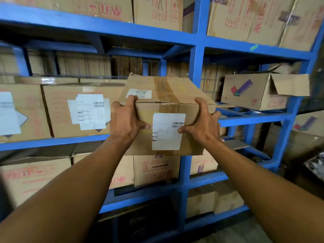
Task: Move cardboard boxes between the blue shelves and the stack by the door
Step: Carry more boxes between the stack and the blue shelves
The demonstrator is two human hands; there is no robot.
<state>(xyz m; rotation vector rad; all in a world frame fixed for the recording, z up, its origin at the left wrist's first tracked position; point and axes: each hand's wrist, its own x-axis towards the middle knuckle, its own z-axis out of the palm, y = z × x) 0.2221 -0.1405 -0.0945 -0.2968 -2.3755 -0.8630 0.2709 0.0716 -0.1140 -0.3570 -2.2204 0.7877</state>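
A taped cardboard box (163, 95) with white shipping labels is held at the middle level of the blue shelves (197, 67), its front end sticking out past the shelf edge. My left hand (125, 120) grips its near left corner, fingers over the top edge. My right hand (201, 122) grips the near right corner, thumb across the front label. Whether the box's far end rests on the shelf is hidden.
Labelled boxes (82, 109) fill the same shelf level to the left. An open box with a purple and red tick mark (254, 92) sits tilted in the right bay. More boxes fill the levels above (157, 11) and below (156, 169).
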